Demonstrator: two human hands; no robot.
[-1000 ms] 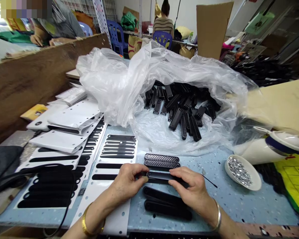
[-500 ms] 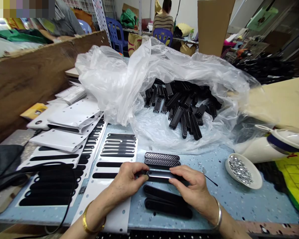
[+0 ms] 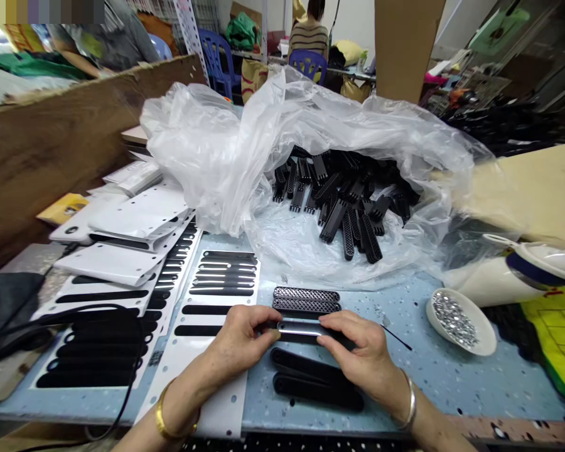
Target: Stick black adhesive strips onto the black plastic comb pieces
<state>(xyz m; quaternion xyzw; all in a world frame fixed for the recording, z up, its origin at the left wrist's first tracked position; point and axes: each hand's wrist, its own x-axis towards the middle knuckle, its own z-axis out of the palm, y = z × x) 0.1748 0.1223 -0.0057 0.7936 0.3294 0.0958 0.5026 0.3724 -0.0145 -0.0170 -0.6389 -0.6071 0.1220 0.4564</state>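
Note:
My left hand point(image 3: 239, 342) and my right hand point(image 3: 358, 355) both pinch the ends of one long black strip point(image 3: 297, 330), held just above the blue table point(image 3: 442, 383). Two perforated black strips point(image 3: 306, 299) lie side by side just beyond it. Nearer to me, two smooth black strips point(image 3: 311, 380) lie on the table under my hands. White backing sheets with black strip stickers point(image 3: 216, 282) lie to the left of my left hand.
A clear plastic bag point(image 3: 245, 150) holds a heap of black comb parts point(image 3: 343, 201). A white bowl of small silver beads point(image 3: 456, 321) and a white jug point(image 3: 508, 276) stand at right. A thin black pin point(image 3: 398, 340) lies by my right hand. Wooden board at left; people sit behind.
My hands stay on the strip and have turned it slightly; its top face now shows a brighter glint. The view has drifted a little.

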